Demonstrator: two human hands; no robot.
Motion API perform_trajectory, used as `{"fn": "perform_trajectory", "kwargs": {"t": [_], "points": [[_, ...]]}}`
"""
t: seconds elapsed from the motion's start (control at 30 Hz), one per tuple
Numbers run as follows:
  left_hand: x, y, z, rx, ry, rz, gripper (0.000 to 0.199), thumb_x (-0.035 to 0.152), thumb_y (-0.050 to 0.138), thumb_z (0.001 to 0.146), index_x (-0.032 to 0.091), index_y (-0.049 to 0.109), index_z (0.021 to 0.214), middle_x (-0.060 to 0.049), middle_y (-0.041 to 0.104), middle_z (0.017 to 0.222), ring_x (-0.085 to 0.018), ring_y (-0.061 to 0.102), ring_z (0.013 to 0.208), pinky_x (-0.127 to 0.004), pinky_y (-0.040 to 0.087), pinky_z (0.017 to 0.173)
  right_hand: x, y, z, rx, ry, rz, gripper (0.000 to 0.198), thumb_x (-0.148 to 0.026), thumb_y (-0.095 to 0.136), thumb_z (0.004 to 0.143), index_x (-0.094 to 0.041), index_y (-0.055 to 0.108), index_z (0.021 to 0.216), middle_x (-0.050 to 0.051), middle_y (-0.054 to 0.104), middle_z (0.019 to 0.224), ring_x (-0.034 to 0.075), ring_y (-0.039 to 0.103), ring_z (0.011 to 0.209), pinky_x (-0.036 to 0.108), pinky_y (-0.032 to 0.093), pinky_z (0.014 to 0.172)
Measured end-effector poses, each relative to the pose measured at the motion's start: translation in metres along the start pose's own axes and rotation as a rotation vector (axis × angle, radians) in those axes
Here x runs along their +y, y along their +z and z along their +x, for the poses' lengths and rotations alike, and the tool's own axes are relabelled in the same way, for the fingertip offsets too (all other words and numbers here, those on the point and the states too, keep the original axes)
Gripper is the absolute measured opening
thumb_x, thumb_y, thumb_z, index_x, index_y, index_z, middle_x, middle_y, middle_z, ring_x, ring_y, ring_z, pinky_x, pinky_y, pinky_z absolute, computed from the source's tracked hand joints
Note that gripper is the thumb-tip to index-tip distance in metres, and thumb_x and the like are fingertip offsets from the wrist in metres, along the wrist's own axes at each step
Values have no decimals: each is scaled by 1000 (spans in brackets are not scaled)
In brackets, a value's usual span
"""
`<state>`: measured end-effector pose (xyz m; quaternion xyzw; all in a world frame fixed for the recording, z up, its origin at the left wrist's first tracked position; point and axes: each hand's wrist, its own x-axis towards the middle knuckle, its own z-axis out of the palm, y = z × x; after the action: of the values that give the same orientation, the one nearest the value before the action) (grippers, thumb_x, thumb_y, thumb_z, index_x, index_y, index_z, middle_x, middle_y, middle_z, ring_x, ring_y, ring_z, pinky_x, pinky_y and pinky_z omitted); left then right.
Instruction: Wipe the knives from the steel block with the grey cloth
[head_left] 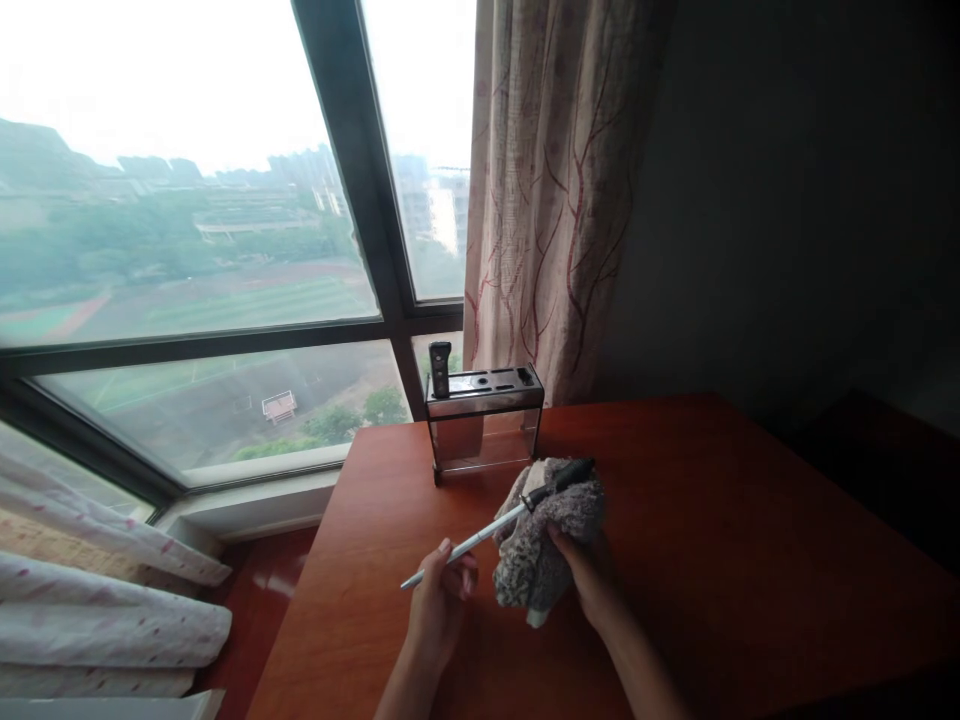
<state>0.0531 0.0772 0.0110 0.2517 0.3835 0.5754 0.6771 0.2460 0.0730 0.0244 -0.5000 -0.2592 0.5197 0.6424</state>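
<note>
A honing steel [487, 533] with a pale metal rod and a black handle is held above the table, slanting from lower left to upper right. My left hand [439, 600] pinches the rod a little way in from its tip, fingers curled. Bunched under the black handle is a grey, fluffy cloth [536, 560], with a pale corner hanging down. My right hand [589, 580] grips this cloth from the right side, its thumb pressed on the front. The cloth hides most of the right fingers, and I cannot see whether they also hold the handle.
A clear-sided knife block [484, 425] with a slotted metal top stands at the back of the reddish wooden table [697, 520]. One black handle [439, 368] sticks up from its left end. Behind are a curtain [551, 190] and windows; another curtain [112, 610] hangs lower left.
</note>
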Motion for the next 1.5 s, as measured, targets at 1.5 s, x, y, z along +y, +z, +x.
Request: {"fn": "perform_trajectory", "kwargs": {"t": [1.5], "points": [[-1,5,-11,-262,95,557,34,44,62,81,12,73,74,-6,63,56,-15,51,52,-25,37,51,-24,5,21,393,169,397,54,-49,74,68,-25,63,115,0,73,105,23,65,104,35,58,81]]}}
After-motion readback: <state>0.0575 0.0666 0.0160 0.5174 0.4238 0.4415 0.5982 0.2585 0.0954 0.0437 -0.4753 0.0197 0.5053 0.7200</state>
